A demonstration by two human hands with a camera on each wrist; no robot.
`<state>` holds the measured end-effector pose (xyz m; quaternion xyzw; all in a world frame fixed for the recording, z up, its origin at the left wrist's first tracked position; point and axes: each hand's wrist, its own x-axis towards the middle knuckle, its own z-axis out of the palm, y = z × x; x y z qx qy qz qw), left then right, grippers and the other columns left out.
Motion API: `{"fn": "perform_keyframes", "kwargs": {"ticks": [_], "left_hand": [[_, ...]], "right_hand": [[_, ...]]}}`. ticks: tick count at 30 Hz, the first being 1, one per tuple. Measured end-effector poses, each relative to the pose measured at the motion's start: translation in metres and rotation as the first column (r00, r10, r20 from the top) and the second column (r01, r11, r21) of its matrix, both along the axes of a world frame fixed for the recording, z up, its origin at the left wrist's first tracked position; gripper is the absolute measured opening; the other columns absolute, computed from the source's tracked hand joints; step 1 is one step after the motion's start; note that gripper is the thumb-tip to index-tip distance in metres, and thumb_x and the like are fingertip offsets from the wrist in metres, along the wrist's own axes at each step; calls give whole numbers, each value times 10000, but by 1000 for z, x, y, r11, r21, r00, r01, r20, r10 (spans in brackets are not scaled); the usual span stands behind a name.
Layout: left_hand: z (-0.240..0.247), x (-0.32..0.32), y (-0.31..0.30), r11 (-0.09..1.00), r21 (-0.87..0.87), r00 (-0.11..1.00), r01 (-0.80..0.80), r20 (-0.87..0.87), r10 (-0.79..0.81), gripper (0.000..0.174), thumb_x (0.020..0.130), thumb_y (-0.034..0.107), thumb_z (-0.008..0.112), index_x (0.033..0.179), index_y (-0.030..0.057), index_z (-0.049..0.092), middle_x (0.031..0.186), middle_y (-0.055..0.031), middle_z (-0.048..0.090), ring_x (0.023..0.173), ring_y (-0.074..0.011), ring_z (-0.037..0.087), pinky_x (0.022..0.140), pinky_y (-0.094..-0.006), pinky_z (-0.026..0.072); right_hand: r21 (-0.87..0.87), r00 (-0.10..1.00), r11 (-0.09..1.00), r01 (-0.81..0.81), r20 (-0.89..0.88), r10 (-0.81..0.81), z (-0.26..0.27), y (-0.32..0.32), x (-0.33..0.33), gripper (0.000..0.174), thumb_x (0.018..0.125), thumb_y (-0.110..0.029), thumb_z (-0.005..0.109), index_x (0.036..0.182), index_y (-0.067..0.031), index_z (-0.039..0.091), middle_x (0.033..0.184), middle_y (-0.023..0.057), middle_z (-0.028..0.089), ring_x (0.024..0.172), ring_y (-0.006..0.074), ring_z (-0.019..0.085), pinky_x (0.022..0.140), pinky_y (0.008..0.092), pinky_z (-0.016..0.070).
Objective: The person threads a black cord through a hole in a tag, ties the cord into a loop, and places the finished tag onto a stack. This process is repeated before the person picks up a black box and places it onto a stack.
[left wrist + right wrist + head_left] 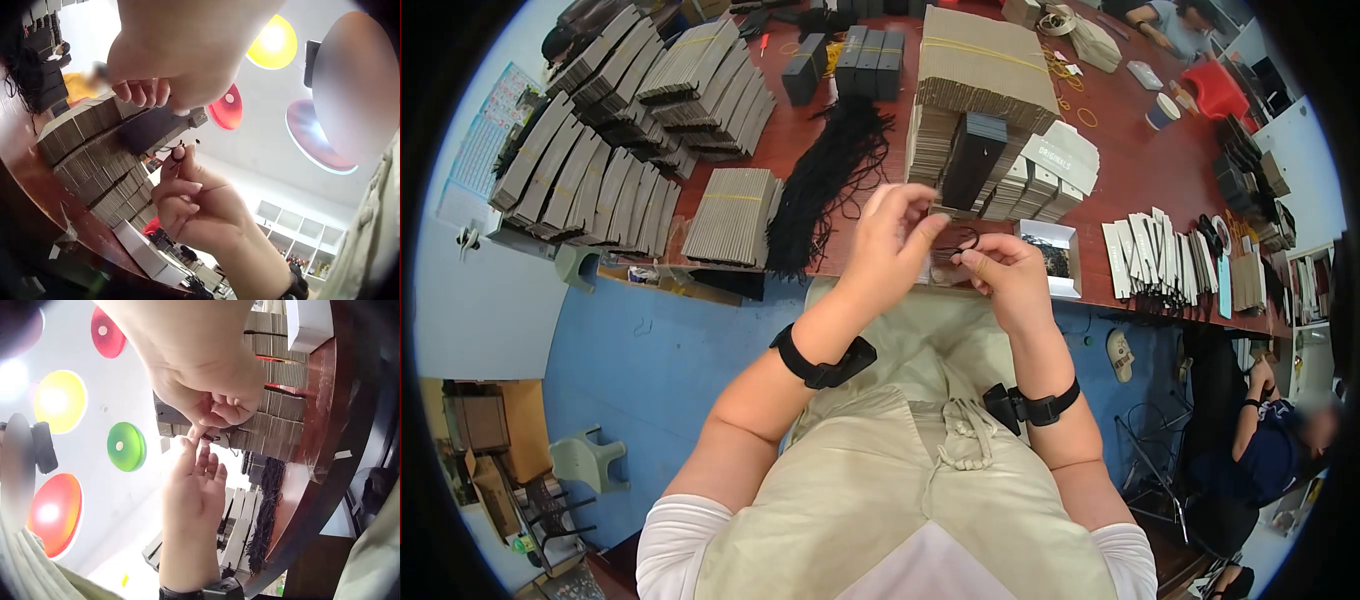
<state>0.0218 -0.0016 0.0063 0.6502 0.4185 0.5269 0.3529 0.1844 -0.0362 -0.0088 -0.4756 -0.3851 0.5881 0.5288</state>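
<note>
In the head view both hands are raised close together near the table's front edge. Thumb and forefinger of my right hand (1010, 280) pinch a thin black cord (970, 240), which bends into a small loop. The left wrist view shows the cord (177, 153) at the right fingertips. My left hand (890, 245) is at the loop's left side, thumb near bent fingers; I cannot tell whether it grips the cord. Behind the hands, a dark upright box (975, 165) leans against stacked cardboard pieces (985, 60).
A black cord bundle (825, 175) hangs over the table edge. Cardboard stacks (725, 215) stand left. Beside the right hand lies an open white box (1050, 240), with white tags (1155, 255) further right. A paper cup (1162, 112) stands farther back. Other people sit at the right.
</note>
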Motion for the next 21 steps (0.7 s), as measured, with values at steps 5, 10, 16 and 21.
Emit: {"fn": "perform_keyframes", "kwargs": {"ticks": [5, 10, 16, 21], "left_hand": [[-26, 1, -8, 948, -200, 969, 246, 83, -234, 141, 820, 119, 636, 920, 20, 653, 835, -77, 591, 720, -151, 570, 648, -255, 453], [-24, 7, -12, 994, 19, 991, 109, -79, -108, 79, 817, 61, 614, 852, -8, 628, 808, -80, 579, 718, -160, 568, 618, -250, 444], [-28, 7, -11, 985, 166, 985, 36, -171, -7, 88, 835, 64, 588, 822, -21, 567, 792, -75, 556, 692, -145, 532, 616, -237, 429], [-31, 8, -16, 975, -181, 992, 129, 13, -129, 108, 890, 100, 537, 902, -7, 537, 781, -30, 524, 685, -81, 470, 612, -237, 409]], "right_hand": [[10, 1000, 1000, 27, -6, -27, -9, 2, 0, 67, 763, -13, 680, 825, -20, 656, 693, 10, 628, 552, 39, 489, 484, 181, 359], [5, 998, 999, 50, -40, -50, -13, 3, -4, 90, 776, -34, 681, 851, -30, 631, 680, 4, 612, 547, 40, 488, 477, 179, 350], [-51, 978, 999, 9, -209, -19, -7, 1, -10, 93, 799, -75, 662, 855, -44, 595, 682, 3, 589, 558, 55, 496, 481, 189, 352], [-75, 964, 989, -125, -244, 103, -7, 4, 1, 56, 797, -46, 639, 820, -47, 587, 727, 20, 602, 603, 75, 522, 520, 201, 385]]}}
